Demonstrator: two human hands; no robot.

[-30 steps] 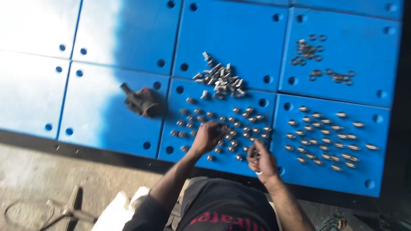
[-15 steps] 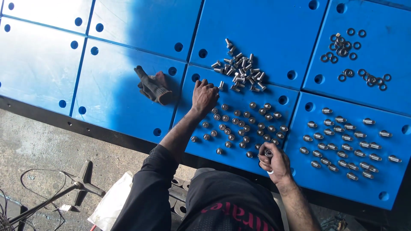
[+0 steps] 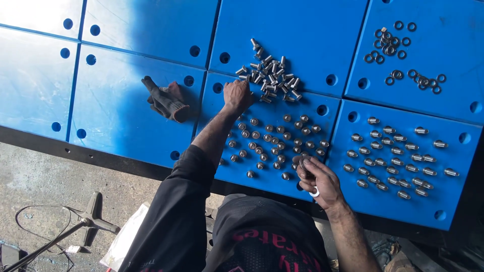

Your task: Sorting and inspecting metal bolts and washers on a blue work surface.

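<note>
My left hand [image 3: 238, 95] is stretched out to the near edge of a heap of loose steel bolts [image 3: 269, 75] on the blue panel [image 3: 282, 20]; its fingers curl over a bolt at the heap's edge. My right hand [image 3: 317, 179] is close to my body, fingers closed on small metal washers, one white ring showing at the knuckles. Between the hands, several bolts stand upright in rows [image 3: 275, 141].
A second group of bolts lies on their sides [image 3: 398, 156] on the right panel. Loose washers [image 3: 398, 55] are scattered far right. Dark work gloves [image 3: 166, 100] lie to the left. The panels have round holes. Below the table's black edge is a concrete floor with a metal stand [image 3: 91, 221].
My left hand has reached away from the standing bolts up to the loose heap. My right hand stays low with the washers. The camera view has shifted.
</note>
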